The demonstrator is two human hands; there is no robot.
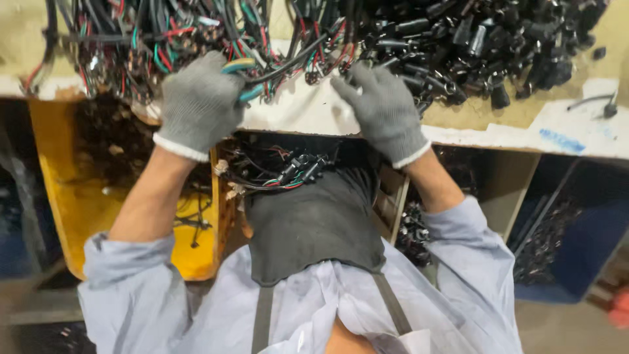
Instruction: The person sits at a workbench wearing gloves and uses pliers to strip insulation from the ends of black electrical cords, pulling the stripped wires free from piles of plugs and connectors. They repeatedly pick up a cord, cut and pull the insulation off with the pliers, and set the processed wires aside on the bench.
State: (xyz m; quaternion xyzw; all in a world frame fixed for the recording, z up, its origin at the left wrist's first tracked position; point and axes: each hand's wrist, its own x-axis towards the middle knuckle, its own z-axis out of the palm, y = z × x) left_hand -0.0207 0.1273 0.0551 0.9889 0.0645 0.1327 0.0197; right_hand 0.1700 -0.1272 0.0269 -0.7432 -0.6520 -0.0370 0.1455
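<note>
My left hand (200, 105) has its grip closed on a teal-handled tool (241, 78) among tangled red, green, black wires (164, 46) on the tabletop (314, 115); my right hand (386, 111) rests open beside them.

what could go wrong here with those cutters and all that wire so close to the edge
1. The left hand in a grey knit glove grips teal-handled cutters buried in the tangled multicoloured wire bundle; the tips are hidden, so they might nip the wrong wire or the right hand nearby.
2. Wires already hang over the edge of the white worktable; pulling could drag more off.
3. The pile of black plastic connectors could snag.
</note>
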